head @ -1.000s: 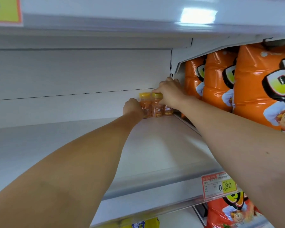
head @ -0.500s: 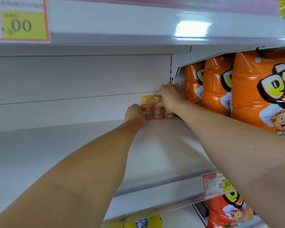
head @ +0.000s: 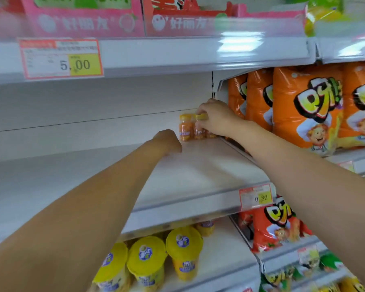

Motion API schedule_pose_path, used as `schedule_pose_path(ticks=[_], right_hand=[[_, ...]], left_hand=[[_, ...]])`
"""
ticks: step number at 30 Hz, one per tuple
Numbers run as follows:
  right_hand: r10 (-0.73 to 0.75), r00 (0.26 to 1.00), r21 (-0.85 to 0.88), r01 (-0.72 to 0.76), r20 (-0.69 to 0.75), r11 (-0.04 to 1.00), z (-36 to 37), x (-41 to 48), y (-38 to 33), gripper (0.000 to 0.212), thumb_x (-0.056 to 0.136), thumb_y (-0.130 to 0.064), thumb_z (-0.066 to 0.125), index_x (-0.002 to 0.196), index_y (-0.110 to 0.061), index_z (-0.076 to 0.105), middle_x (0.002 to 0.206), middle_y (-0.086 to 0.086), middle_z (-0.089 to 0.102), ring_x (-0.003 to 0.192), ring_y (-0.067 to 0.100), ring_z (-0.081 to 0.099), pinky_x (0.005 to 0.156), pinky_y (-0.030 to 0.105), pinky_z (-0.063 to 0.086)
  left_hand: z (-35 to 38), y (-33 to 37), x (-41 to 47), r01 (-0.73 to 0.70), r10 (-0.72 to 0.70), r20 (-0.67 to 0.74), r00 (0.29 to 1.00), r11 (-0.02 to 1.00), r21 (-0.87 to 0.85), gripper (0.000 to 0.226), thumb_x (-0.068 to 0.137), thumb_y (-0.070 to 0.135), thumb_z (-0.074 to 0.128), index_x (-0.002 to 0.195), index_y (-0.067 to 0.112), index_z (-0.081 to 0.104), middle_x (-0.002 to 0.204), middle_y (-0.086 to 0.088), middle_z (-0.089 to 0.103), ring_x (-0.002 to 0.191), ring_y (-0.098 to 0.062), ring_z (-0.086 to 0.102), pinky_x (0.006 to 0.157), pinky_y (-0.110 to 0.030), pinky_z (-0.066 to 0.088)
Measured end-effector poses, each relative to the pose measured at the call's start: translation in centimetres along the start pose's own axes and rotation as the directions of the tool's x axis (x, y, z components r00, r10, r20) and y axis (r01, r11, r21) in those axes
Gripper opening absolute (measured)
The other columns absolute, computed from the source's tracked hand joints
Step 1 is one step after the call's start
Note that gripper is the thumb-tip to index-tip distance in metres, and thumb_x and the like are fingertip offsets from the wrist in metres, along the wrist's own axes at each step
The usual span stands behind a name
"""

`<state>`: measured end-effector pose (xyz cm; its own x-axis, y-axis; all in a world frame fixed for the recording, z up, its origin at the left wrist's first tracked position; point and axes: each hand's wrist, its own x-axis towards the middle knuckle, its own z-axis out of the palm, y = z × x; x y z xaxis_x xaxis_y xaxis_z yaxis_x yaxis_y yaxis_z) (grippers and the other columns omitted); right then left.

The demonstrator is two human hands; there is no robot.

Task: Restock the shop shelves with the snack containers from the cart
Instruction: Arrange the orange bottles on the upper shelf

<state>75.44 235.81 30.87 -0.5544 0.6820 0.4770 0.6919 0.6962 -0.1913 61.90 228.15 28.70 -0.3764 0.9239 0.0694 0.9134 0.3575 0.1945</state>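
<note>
Head view: orange bottles [head: 185, 128] at shelf [head: 198, 169] back.
Right hand [head: 216, 119]: grasping middle bottle [head: 199, 131] by yellow cap [head: 201, 116].
Left hand [head: 168, 142]: beside bottles, fingers hidden, grip unclear.

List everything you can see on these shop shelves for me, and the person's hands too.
small bottles: at least three, orange with yellow caps, back right corner of the middle shelf
snack bags: four, orange, right of the divider, same level
red bag: one, red, below the orange bags
cups: at least four, yellow lids, lower shelf
boxes: at least two, pink, top shelf
price tags: two readable, red-edged with yellow, shelf edges
left hand: beside the leftmost bottle, fingers hidden
right hand: pinching the second bottle's cap
</note>
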Motion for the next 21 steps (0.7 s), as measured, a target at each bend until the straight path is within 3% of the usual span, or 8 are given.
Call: schedule_pose_path(ticks=[1, 3, 6, 8, 13, 15, 18, 21], right_hand=[[0.001, 1.0, 0.043, 0.0, -0.025, 0.999, -0.9, -1.6, -0.7, 0.03, 0.088, -0.032, 0.063, 0.113, -0.016, 0.062, 0.118, 0.007, 0.053, 0.109, 0.022, 0.051, 0.083, 0.028, 0.038], [-0.013, 0.993, 0.109, 0.027, -0.121, 0.994, -2.3, -5.5, -2.5, 0.021, 0.086, -0.031, 0.065, 0.095, -0.012, 0.063, 0.1, 0.004, 0.056, 0.093, 0.018, 0.053, 0.073, 0.025, 0.034], [-0.021, 0.979, 0.256, 0.073, -0.202, 0.964, -3.7, -12.4, -5.6, 0.024, 0.085, -0.032, 0.068, 0.076, -0.012, 0.056, 0.068, -0.008, 0.048, 0.065, 0.008, 0.044, 0.06, 0.023, 0.032], [-0.066, 0.986, 0.309, 0.111, -0.153, 0.945, -3.9, -17.3, -7.7, 0.035, 0.085, -0.033, 0.068, 0.065, -0.016, 0.046, 0.059, -0.011, 0.041, 0.054, 0.004, 0.038, 0.055, 0.018, 0.029], [-0.141, 0.984, 0.326, 0.099, 0.105, 0.94, -1.8, -27.4, -10.7, 0.036, 0.085, -0.038, 0.068, 0.064, -0.018, 0.048, 0.06, -0.01, 0.045, 0.06, 0.011, 0.041, 0.055, 0.025, 0.029], [-0.122, 0.954, 0.326, 0.027, 0.274, 0.945, 0.6, -30.8, -11.1, 0.03, 0.085, -0.037, 0.069, 0.067, -0.016, 0.055, 0.066, -0.005, 0.055, 0.064, 0.011, 0.049, 0.058, 0.021, 0.035], [-0.038, 0.863, 0.291, -0.128, 0.503, 0.948, 5.4, -35.8, -10.8, 0.024, 0.085, -0.036, 0.069, 0.085, -0.013, 0.063, 0.088, 0.003, 0.065, 0.081, 0.018, 0.058, 0.067, 0.029, 0.04], [0.084, 0.731, 0.195, -0.289, 0.677, 0.937, 10.7, -40.4, -10.3, 0.032, 0.087, -0.037, 0.066, 0.108, -0.013, 0.058, 0.104, 0.005, 0.062, 0.09, 0.019, 0.058, 0.07, 0.029, 0.043]], left_hand=[[-0.4, -0.3, -1.9, -0.012, 0.011, -0.046, 0.999, 0.999, -0.036, 0.028, 0.089, 0.025, 0.058, 0.069, 0.007, 0.049, 0.071, -0.006, 0.052, 0.064, -0.02, 0.055, 0.051, -0.024, 0.041], [-0.5, -1.2, -6.3, -0.122, 0.094, -0.206, 0.974, 0.984, -0.127, 0.03, 0.091, 0.03, 0.054, 0.073, 0.007, 0.054, 0.079, -0.006, 0.056, 0.075, -0.023, 0.056, 0.056, -0.024, 0.037], [0.3, -2.4, -14.3, -0.392, 0.217, -0.549, 0.807, 0.892, -0.224, 0.021, 0.092, 0.032, 0.054, 0.096, 0.013, 0.062, 0.098, -0.002, 0.056, 0.076, -0.013, 0.054, 0.065, -0.02, 0.033], [1.3, -3.1, -19.7, -0.493, 0.236, -0.638, 0.733, 0.831, -0.258, 0.018, 0.092, 0.031, 0.054, 0.086, 0.014, 0.056, 0.079, 0.003, 0.053, 0.063, -0.007, 0.045, 0.057, -0.016, 0.031], [5.8, -5.5, -30.0, -0.4, 0.265, -0.444, 0.856, 0.883, -0.246, 0.043, 0.094, 0.037, 0.053, 0.056, 0.02, 0.039, 0.048, 0.005, 0.039, 0.046, -0.009, 0.037, 0.047, -0.022, 0.025], [8.9, -7.3, -32.7, -0.323, 0.246, -0.303, 0.921, 0.916, -0.237, 0.042, 0.093, 0.039, 0.053, 0.058, 0.018, 0.043, 0.05, 0.004, 0.041, 0.048, -0.008, 0.038, 0.047, -0.026, 0.026], [14.2, -10.3, -35.7, -0.125, 0.121, -0.03, 0.992, 0.957, -0.263, 0.034, 0.092, 0.037, 0.056, 0.068, 0.014, 0.051, 0.059, 0.003, 0.048, 0.056, -0.014, 0.045, 0.054, -0.029, 0.034], [18.9, -13.1, -37.6, 0.116, -0.045, 0.261, 0.964, 0.958, -0.264, 0.02, 0.092, 0.034, 0.057, 0.082, 0.016, 0.055, 0.081, -0.003, 0.059, 0.061, -0.013, 0.049, 0.063, -0.032, 0.044]])
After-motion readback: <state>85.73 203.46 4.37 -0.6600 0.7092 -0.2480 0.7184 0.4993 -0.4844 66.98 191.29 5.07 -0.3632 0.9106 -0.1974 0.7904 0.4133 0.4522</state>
